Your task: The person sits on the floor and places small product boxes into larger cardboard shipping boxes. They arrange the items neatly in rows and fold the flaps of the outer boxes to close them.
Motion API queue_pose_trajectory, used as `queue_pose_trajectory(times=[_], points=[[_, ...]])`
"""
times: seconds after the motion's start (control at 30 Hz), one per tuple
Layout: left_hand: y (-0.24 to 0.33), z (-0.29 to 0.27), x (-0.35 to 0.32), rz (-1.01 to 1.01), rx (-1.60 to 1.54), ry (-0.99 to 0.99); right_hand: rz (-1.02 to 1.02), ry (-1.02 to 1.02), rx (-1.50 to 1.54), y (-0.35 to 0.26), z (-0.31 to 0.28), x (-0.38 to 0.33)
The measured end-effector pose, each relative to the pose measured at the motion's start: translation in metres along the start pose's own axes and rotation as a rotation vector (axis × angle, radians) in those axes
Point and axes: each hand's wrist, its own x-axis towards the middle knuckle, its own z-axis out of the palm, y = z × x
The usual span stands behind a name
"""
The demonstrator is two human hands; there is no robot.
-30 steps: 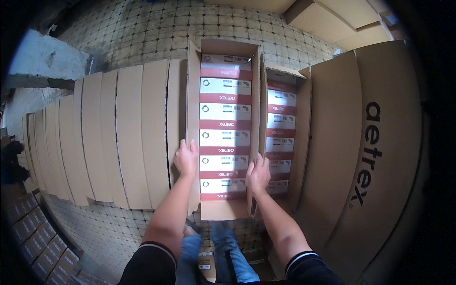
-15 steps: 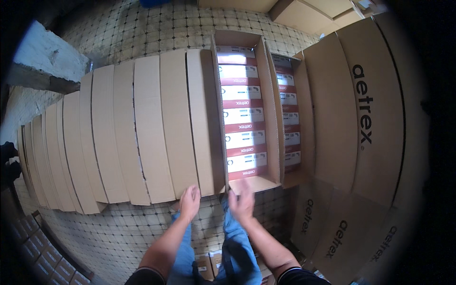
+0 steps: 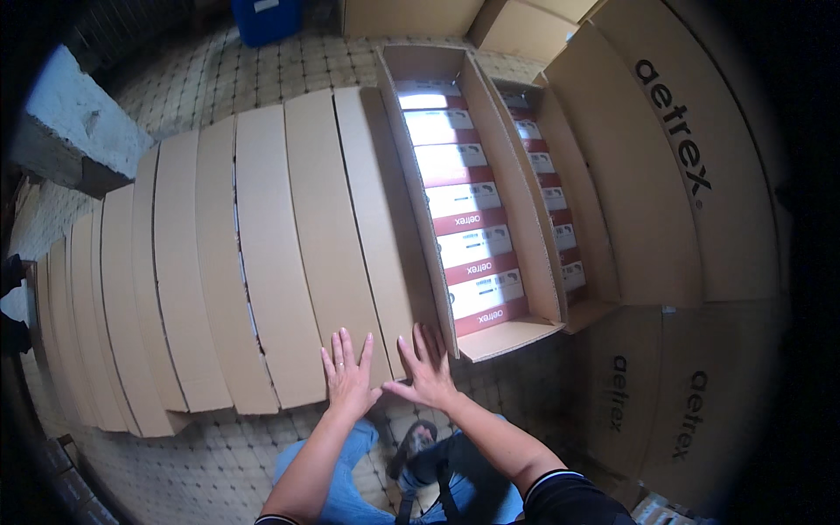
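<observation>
My left hand [image 3: 350,378] lies with fingers spread on the near end of a long brown cardboard carton [image 3: 325,236]. To its right, my right hand [image 3: 426,372] rests open, fingers apart, on the near end of the neighbouring closed carton [image 3: 381,201]. Beside that stands an open carton [image 3: 510,339], its top uncovered, with a row of white and red shoe boxes [image 3: 477,249] inside. Neither hand holds anything.
More closed cartons [image 3: 179,262] stand packed in a row to the left. Another open carton [image 3: 605,254] with shoe boxes and large printed cartons [image 3: 643,166] are on the right. A whitish block-like post [image 3: 83,122] and a blue bin [image 3: 267,19] are farther off.
My right hand has moved left from the open carton's near end onto the closed carton. My left hand now lies flat with fingers spread. The view has shifted and tilted.
</observation>
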Motion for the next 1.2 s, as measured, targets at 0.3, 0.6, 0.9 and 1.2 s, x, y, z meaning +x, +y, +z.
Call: queue_pose_trajectory(times=[0.3, 0.6, 0.9, 1.2], points=[[-0.010, 0.016, -0.008, -0.028, 0.020, 0.180, -0.308, 0.321, -0.296, 0.029, 0.042, -0.009], [0.002, 0.030, -0.043, -0.202, -0.190, 0.489, -0.373, 0.819, -0.466, 0.035, -0.010, -0.022], [-0.024, 0.045, -0.044, -0.318, -0.044, 0.374, -0.170, 0.931, -0.298, 0.041, -0.024, -0.024], [-0.032, 0.038, -0.047, -0.213, 0.023, 0.484, -0.333, 0.840, -0.382, 0.043, -0.045, -0.016]])
